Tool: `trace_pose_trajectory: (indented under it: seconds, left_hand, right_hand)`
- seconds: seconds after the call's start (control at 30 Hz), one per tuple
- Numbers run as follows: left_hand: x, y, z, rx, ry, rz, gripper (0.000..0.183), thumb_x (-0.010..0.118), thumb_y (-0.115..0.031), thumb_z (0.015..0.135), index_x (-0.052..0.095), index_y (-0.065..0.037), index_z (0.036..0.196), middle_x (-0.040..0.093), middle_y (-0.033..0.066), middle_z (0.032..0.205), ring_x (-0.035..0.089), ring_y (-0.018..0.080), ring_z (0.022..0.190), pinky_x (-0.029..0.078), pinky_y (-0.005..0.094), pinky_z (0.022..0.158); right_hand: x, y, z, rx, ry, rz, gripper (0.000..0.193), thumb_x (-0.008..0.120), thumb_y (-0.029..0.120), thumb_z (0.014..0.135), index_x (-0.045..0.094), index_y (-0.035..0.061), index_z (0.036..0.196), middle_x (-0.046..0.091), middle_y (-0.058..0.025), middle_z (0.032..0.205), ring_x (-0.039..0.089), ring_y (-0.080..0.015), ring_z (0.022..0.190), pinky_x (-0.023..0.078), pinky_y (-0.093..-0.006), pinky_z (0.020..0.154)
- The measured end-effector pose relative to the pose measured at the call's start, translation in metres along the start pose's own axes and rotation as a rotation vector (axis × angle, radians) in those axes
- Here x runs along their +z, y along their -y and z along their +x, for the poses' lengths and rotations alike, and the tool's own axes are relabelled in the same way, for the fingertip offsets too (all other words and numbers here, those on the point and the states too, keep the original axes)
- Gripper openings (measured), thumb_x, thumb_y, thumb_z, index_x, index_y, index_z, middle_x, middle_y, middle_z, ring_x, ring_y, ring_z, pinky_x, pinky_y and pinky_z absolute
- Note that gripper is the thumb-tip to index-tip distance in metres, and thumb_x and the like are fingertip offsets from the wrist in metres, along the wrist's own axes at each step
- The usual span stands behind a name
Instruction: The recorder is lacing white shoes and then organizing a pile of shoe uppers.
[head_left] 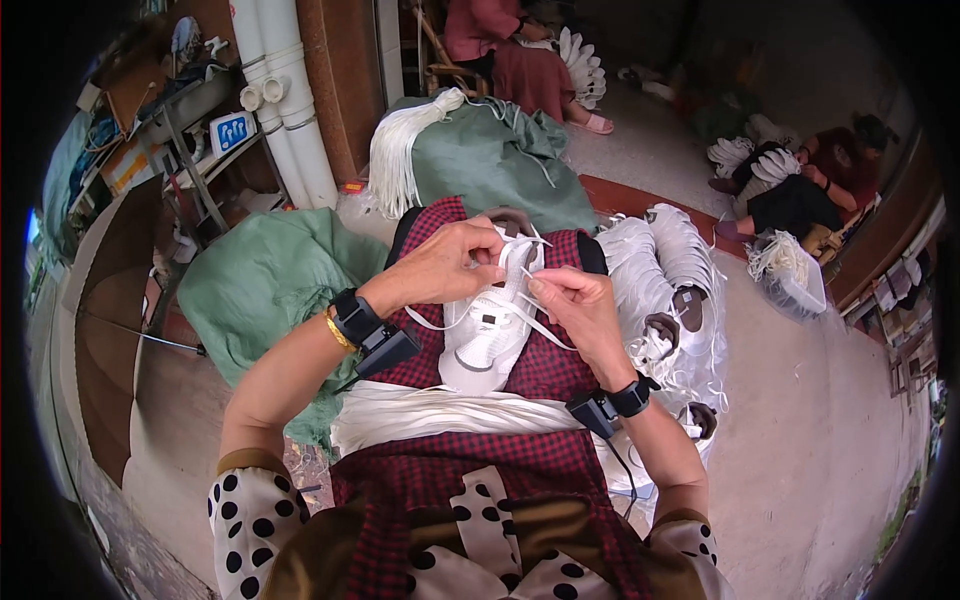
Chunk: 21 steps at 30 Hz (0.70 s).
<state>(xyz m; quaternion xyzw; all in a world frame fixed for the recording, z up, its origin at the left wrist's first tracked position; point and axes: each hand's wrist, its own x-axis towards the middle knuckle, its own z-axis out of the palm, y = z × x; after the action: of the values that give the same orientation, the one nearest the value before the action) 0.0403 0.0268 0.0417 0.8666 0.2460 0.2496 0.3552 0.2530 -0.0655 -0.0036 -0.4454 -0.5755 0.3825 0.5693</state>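
Observation:
A white lace-up sneaker [484, 345] rests on the red-and-black checked cloth over my lap, its toe toward me. White shoelace [552, 334] runs through its lower eyelets, with loose lengths out to both sides. My left hand [452, 263] is at the left side of the sneaker's opening, thumb and fingers pinched together on the lace. From the right, my right hand [577, 303] pinches a lace end between thumb and forefinger beside the tongue. The fingertips partly cover the upper eyelets. Across my lap nearer me lies a bundle of white shoelaces [450, 420].
Rows of white shoes [690, 255] stand close at my right. Green sacks [275, 290] lie at left and ahead, the far sack topped by a lace bunch [412, 150]. A brown umbrella [115, 330] is far left. Two people sit working with white shoes beyond.

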Motion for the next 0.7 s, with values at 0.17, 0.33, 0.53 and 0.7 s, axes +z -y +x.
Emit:
trace_pose_trajectory:
  seconds: [0.17,0.33,0.53,0.7]
  left_hand:
    - [-0.003,0.014,-0.010,0.016,-0.021,-0.143,0.008,0.071,-0.004,0.088,0.065,0.000,0.091,0.053,0.0019,0.102,0.052,0.0116,0.092,0.044,0.0274,0.081]
    - [-0.002,0.022,-0.012,0.089,-0.028,-0.213,0.006,0.070,-0.003,0.090,0.066,0.001,0.092,0.053,0.0021,0.104,0.052,0.0107,0.094,0.044,0.0257,0.083]
    - [-0.002,0.029,-0.013,0.083,-0.055,-0.245,0.006,0.067,-0.004,0.092,0.065,0.000,0.094,0.055,0.0013,0.101,0.054,0.0090,0.090,0.046,0.0259,0.081]
    - [-0.001,0.026,-0.014,0.068,-0.035,-0.235,0.007,0.065,-0.006,0.094,0.062,-0.001,0.097,0.057,-0.0006,0.097,0.054,0.0078,0.086,0.047,0.0264,0.078]
  right_hand:
    - [0.010,0.006,0.008,-0.189,-0.029,-0.360,0.009,0.075,0.007,0.081,0.075,0.0002,0.087,0.059,-0.0015,0.065,0.049,-0.0060,0.056,0.038,-0.0244,0.052]
    - [0.017,0.026,0.016,-0.310,0.024,-0.621,0.007,0.069,0.004,0.073,0.069,-0.0021,0.075,0.059,-0.0113,0.061,0.057,-0.0210,0.053,0.043,-0.0326,0.053]
    - [0.021,0.039,0.022,-0.356,0.081,-0.720,0.007,0.066,0.003,0.071,0.065,-0.0033,0.070,0.058,-0.0189,0.063,0.061,-0.0342,0.058,0.046,-0.0382,0.056]
    - [0.023,0.034,0.026,-0.377,0.104,-0.723,0.008,0.065,0.003,0.071,0.062,-0.0052,0.070,0.054,-0.0194,0.061,0.059,-0.0334,0.055,0.045,-0.0380,0.054]
